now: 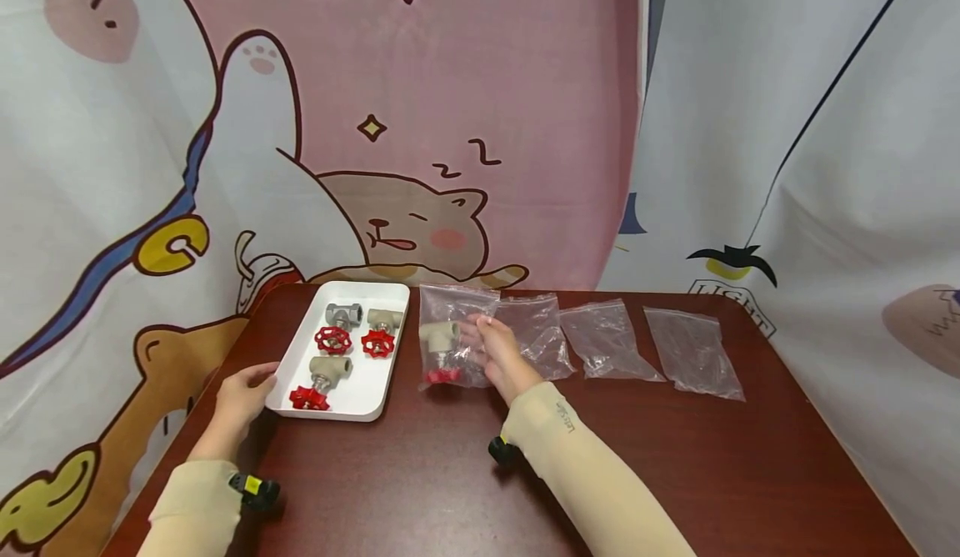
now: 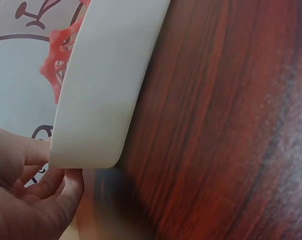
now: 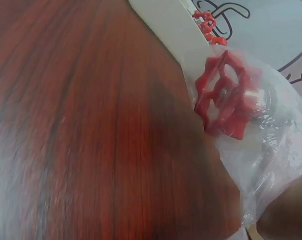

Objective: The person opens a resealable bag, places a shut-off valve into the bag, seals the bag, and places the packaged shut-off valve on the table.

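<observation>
My left hand holds the near left corner of the white tray; in the left wrist view its thumb is at the rim and its fingers are curled beneath the corner. Inside the tray are a grey metal valve and two beige valves, one at the right and one nearer, all with red handwheels. Beside the tray, a clear zip bag contains another beige valve; its red handwheel shows through the plastic. My right hand touches the bag's right side, fingers extended.
To the right of the filled bag, several flat clear zip bags lie in a row: one partly behind my right hand, one in the middle and one at the far right. A printed curtain hangs behind the dark wooden table.
</observation>
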The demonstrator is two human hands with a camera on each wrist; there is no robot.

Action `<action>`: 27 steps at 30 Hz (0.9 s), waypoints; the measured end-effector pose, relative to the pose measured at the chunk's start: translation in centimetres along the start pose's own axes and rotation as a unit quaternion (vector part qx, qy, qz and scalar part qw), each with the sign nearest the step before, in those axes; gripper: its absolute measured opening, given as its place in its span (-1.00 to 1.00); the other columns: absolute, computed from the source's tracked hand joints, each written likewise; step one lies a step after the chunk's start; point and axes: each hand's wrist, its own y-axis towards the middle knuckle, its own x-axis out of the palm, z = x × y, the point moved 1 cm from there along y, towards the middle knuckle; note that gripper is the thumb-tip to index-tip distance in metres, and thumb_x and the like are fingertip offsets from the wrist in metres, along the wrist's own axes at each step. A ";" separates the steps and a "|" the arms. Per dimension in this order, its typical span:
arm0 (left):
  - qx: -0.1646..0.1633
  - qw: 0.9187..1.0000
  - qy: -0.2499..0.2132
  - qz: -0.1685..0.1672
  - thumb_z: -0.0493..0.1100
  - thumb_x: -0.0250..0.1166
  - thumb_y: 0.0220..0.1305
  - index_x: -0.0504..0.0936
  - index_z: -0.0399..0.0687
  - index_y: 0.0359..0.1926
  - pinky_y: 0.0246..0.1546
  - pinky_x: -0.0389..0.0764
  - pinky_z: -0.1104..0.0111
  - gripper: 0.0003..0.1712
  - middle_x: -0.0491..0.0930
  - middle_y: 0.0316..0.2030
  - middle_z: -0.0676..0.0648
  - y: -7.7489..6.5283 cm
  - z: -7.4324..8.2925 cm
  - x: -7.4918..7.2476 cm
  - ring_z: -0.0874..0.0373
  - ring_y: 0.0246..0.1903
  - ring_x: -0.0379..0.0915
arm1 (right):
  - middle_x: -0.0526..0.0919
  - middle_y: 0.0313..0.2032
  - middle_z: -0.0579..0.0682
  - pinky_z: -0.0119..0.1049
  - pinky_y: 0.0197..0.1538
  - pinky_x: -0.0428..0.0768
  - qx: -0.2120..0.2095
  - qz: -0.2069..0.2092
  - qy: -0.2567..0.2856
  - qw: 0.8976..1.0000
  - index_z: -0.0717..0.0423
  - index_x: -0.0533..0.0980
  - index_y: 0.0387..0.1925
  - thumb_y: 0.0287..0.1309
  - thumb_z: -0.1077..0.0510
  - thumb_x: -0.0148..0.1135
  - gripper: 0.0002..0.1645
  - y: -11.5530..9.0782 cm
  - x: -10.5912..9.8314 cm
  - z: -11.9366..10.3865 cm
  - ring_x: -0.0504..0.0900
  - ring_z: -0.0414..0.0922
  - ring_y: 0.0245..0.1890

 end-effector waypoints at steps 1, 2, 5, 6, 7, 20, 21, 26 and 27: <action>0.001 1.000 0.000 0.000 -0.15 0.01 0.41 0.36 -0.33 0.24 0.21 0.30 -0.11 -0.52 0.21 0.26 -0.46 0.0 0.0 0.0 -0.34 0.24 0.12 | 0.60 0.03 0.20 -0.34 -0.35 0.58 0.007 0.005 0.002 1.000 0.23 0.44 0.03 0.42 0.13 -0.11 -0.67 0.2 0.1 0.1 0.66 -0.22 -0.43; 0.000 1.000 -0.001 0.000 -0.16 0.01 0.41 0.37 -0.32 0.24 0.21 0.30 -0.11 -0.53 0.21 0.26 -0.45 0.0 0.0 0.0 -0.33 0.24 0.12 | 0.59 0.04 0.21 -0.32 -0.33 0.58 0.010 0.008 0.001 1.000 0.25 0.44 0.04 0.42 0.14 -0.13 -0.66 0.4 0.3 0.3 0.65 -0.22 -0.43; 0.002 1.000 -0.002 0.002 -0.16 0.02 0.40 0.36 -0.34 0.24 0.20 0.31 -0.11 -0.52 0.22 0.25 -0.46 0.0 0.0 0.1 -0.33 0.22 0.14 | 0.56 0.07 0.22 -0.25 -0.20 0.56 0.024 0.007 -0.002 1.000 0.27 0.43 0.05 0.42 0.16 -0.14 -0.66 1.0 0.5 0.7 0.66 -0.21 -0.40; 0.000 1.000 -0.004 0.003 -0.16 0.02 0.40 0.36 -0.33 0.24 0.20 0.32 -0.11 -0.53 0.23 0.25 -0.45 0.0 0.0 0.1 -0.32 0.22 0.15 | 0.55 0.08 0.22 -0.22 -0.16 0.54 0.029 0.005 -0.004 1.000 0.27 0.43 0.06 0.42 0.16 -0.15 -0.65 1.1 0.6 0.8 0.67 -0.20 -0.37; -0.001 1.000 -0.004 0.004 -0.16 0.02 0.41 0.36 -0.32 0.24 0.20 0.32 -0.11 -0.53 0.23 0.25 -0.45 -0.1 0.0 0.2 -0.32 0.21 0.15 | 0.54 0.09 0.23 -0.19 -0.11 0.53 0.032 0.003 -0.006 0.999 0.27 0.42 0.06 0.42 0.17 -0.15 -0.65 1.3 0.6 0.9 0.68 -0.17 -0.33; 0.001 1.000 -0.003 0.018 -0.16 0.00 0.42 0.37 -0.32 0.24 0.20 0.32 -0.10 -0.53 0.24 0.25 -0.45 -0.3 -0.1 -0.1 -0.32 0.21 0.16 | 0.52 0.11 0.24 -0.09 0.09 0.50 0.053 0.001 0.001 0.999 0.23 0.37 0.16 0.45 0.17 -0.22 -0.61 2.9 1.1 1.4 0.65 0.05 -0.04; 0.001 1.000 -0.002 0.019 -0.16 0.00 0.41 0.37 -0.33 0.24 0.19 0.32 -0.11 -0.53 0.23 0.25 -0.46 -0.3 -0.1 -0.1 -0.32 0.21 0.16 | 0.52 0.10 0.25 -0.07 0.11 0.50 0.051 0.006 0.005 0.999 0.25 0.37 0.15 0.45 0.18 -0.22 -0.62 3.0 1.1 1.5 0.66 0.06 -0.06; 0.008 1.000 -0.001 0.026 -0.15 0.01 0.41 0.39 -0.33 0.22 0.19 0.32 -0.12 -0.54 0.24 0.25 -0.46 -0.3 0.0 0.3 -0.32 0.21 0.16 | 0.54 0.06 0.30 -0.15 -0.06 0.60 0.043 0.029 0.005 0.999 0.29 0.38 0.11 0.46 0.17 -0.25 -0.61 3.5 0.6 2.1 0.69 0.05 -0.15; 0.008 1.000 -0.002 0.028 -0.16 0.01 0.40 0.40 -0.32 0.22 0.19 0.32 -0.11 -0.54 0.24 0.25 -0.46 -0.4 0.0 0.4 -0.32 0.21 0.16 | 0.54 0.05 0.29 -0.18 -0.09 0.62 0.046 0.031 0.004 0.998 0.29 0.38 0.11 0.46 0.16 -0.25 -0.61 3.5 0.5 2.2 0.69 0.06 -0.13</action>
